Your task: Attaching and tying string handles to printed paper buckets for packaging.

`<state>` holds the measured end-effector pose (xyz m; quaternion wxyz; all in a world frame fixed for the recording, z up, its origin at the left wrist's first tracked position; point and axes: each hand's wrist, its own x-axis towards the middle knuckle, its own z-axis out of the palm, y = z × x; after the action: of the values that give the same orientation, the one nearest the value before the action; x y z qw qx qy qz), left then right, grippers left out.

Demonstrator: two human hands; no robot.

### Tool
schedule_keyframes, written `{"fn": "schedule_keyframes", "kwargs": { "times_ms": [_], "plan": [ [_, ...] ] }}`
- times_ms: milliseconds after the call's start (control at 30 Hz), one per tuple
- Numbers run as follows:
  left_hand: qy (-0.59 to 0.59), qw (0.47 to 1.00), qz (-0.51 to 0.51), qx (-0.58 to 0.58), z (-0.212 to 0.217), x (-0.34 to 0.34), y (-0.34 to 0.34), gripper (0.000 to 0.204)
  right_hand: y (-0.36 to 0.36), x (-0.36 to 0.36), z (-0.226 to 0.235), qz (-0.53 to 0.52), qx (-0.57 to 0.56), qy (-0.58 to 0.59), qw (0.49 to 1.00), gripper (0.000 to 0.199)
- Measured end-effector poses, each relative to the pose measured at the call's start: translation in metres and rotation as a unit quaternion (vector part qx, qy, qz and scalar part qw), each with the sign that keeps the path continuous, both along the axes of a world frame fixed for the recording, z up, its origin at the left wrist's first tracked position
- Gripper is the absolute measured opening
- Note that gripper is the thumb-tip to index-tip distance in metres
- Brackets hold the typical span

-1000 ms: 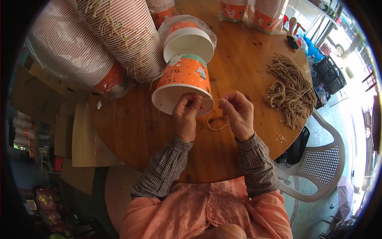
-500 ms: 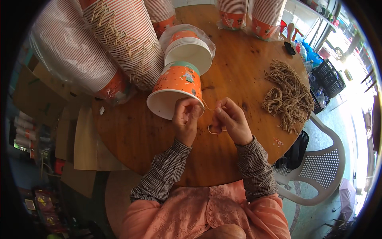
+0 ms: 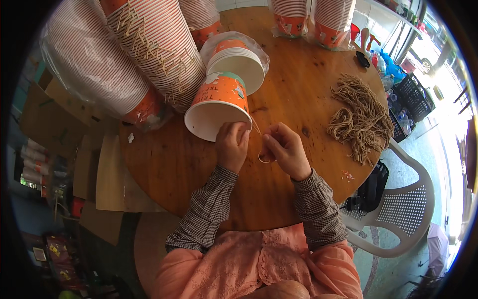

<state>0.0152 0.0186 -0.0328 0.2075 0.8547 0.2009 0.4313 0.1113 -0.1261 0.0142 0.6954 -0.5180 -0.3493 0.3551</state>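
An orange paper bucket (image 3: 219, 97) with a white inside lies on its side, its mouth toward me. My left hand (image 3: 232, 147) is closed on the right side of its rim, fingers partly inside the mouth. A thin cord (image 3: 256, 124) runs from that rim to my right hand (image 3: 286, 152), which pinches it between thumb and fingers. Below those fingers a small loop of the cord hangs. How the cord meets the rim is hidden by my left fingers. Just behind lies a short nest of similar buckets (image 3: 236, 65) in clear plastic.
On the round wooden table (image 3: 294, 94), a heap of tan cords (image 3: 358, 117) lies at right. Leaning at left are a tall bucket stack (image 3: 159, 45) with cord handles and a plastic-wrapped stack (image 3: 97, 65). More stacks (image 3: 289, 22) stand at the back. A plastic chair (image 3: 398, 209) is at right.
The bucket has turned a little, its printed side rolling to the right. My left hand has rotated, showing more of its back. My right hand has shifted slightly, still pinching the cord.
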Motion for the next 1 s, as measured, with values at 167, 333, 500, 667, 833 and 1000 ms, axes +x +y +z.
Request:
{"fn": "schedule_keyframes", "kwargs": {
  "times_ms": [167, 333, 500, 667, 833, 1000],
  "plan": [
    [-0.100, 0.870, -0.214, -0.433, 0.003, -0.017, -0.023, 0.022, 0.001, -0.002, 0.002, -0.009, -0.029, 0.021, 0.999, 0.007],
    [-0.190, 0.669, -0.315, -0.646, 0.008, -0.014, -0.037, 0.021, 0.000, -0.003, 0.000, 0.004, -0.023, -0.009, 1.000, 0.007],
    [-0.174, 0.644, -0.343, -0.661, 0.008, -0.015, -0.035, 0.020, -0.001, -0.006, -0.008, -0.029, -0.029, -0.051, 0.998, 0.009],
    [-0.202, 0.560, -0.280, -0.753, 0.002, -0.015, -0.031, 0.012, -0.003, -0.019, -0.008, -0.044, -0.031, -0.096, 0.994, 0.013],
    [-0.179, 0.511, -0.265, -0.798, 0.009, -0.016, -0.037, 0.011, -0.008, -0.033, -0.014, -0.152, 0.029, -0.348, 0.925, 0.013],
    [-0.225, 0.492, -0.322, -0.777, 0.006, -0.014, -0.034, 0.012, -0.031, -0.054, -0.018, -0.137, 0.059, -0.377, 0.914, 0.011]
  ]
}}
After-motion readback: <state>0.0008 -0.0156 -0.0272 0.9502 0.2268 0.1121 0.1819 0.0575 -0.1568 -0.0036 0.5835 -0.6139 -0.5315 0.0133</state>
